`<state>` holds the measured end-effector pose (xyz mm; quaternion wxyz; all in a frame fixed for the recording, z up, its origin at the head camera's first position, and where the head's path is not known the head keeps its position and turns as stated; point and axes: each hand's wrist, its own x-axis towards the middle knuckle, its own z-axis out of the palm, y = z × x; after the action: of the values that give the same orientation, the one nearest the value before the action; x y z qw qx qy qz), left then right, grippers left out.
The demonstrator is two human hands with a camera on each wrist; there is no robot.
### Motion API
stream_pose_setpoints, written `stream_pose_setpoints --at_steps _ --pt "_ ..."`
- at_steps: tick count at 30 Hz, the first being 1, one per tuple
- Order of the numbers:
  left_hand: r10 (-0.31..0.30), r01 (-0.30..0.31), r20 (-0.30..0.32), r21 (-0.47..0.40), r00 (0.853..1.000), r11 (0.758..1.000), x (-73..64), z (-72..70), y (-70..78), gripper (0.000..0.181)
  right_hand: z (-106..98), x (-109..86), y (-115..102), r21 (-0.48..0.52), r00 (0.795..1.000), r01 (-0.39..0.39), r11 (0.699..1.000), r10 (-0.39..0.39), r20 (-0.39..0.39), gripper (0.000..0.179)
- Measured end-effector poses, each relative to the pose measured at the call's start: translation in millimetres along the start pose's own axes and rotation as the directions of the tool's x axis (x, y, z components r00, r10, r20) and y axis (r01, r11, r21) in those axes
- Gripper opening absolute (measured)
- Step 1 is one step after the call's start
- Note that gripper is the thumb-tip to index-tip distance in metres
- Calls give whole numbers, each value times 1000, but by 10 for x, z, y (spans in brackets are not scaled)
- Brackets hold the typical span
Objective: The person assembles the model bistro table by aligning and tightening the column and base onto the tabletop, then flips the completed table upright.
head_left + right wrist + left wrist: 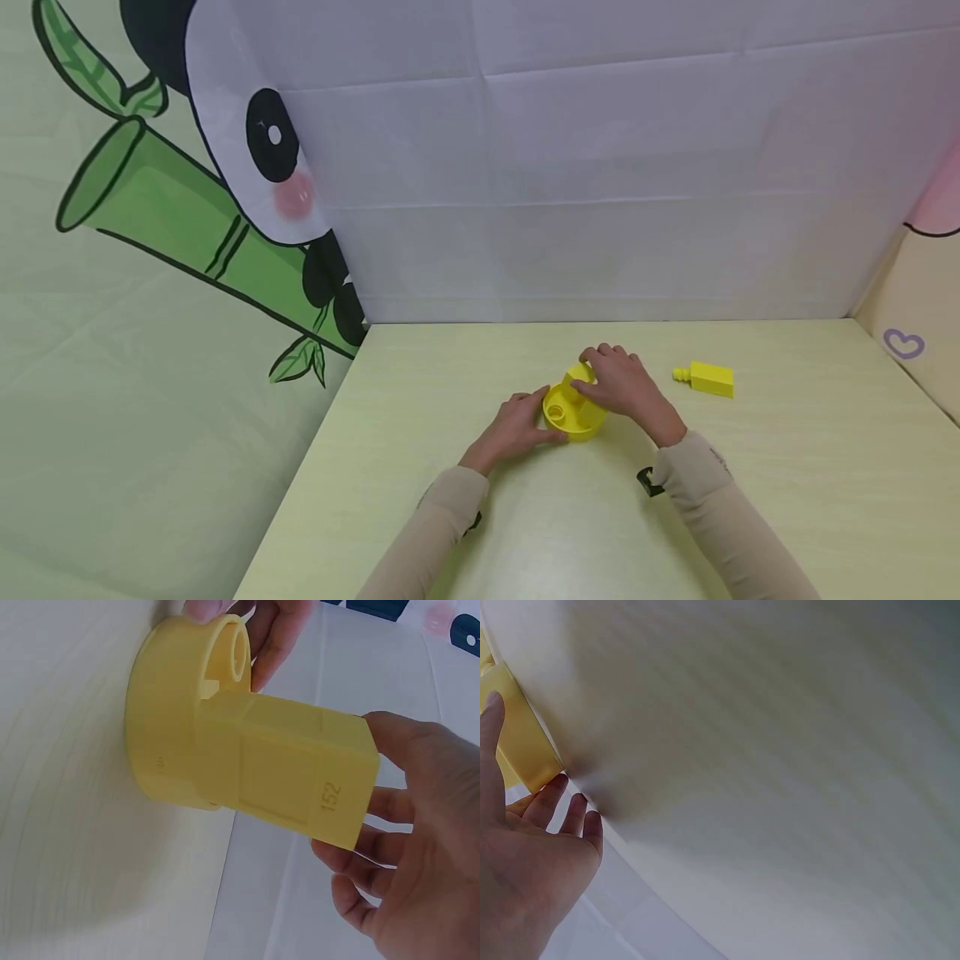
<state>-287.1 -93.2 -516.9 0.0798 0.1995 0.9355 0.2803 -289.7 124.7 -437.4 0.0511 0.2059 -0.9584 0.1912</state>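
A round yellow base (576, 433) with a raised rim and a small ring inside stands on the table. My left hand (516, 427) grips its left side, thumb near the front and fingers behind. In the left wrist view that hand (544, 847) touches the base's wall (529, 742) at the edge of the picture. My right hand (621, 382) holds the top of a yellow rectangular block (576, 375) standing in the base. Seen from the right wrist, the block (285, 765) is marked 152, with the right hand's fingers (390, 806) around its upper end.
A second yellow block (711, 379) with a knobbed, narrower end lies on the table to the right of the hands. The pale table (420, 375) meets a printed cloth backdrop (600, 208) at its far edge. More cloth hangs at the left and right.
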Motion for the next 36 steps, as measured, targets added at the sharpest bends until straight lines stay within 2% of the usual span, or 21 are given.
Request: stream_pose_setpoints --at_steps 10,18,25,36 --pt "9 -9 -4 10 1000 1000 -7 -23 -3 92 -53 14 7 -18 999 -6 1000 7 43 48" --pt "10 -10 -3 9 1000 1000 0 -12 -3 91 -15 1 -11 -5 999 -27 1000 27 26 55" --pt "6 -6 -3 -1 1000 1000 -14 -1 -15 92 -21 -14 -39 -29 999 -28 999 28 20 48" --pt "15 -15 4 9 1000 1000 -50 -19 -46 91 26 -32 -89 -39 999 -44 998 44 5 46"
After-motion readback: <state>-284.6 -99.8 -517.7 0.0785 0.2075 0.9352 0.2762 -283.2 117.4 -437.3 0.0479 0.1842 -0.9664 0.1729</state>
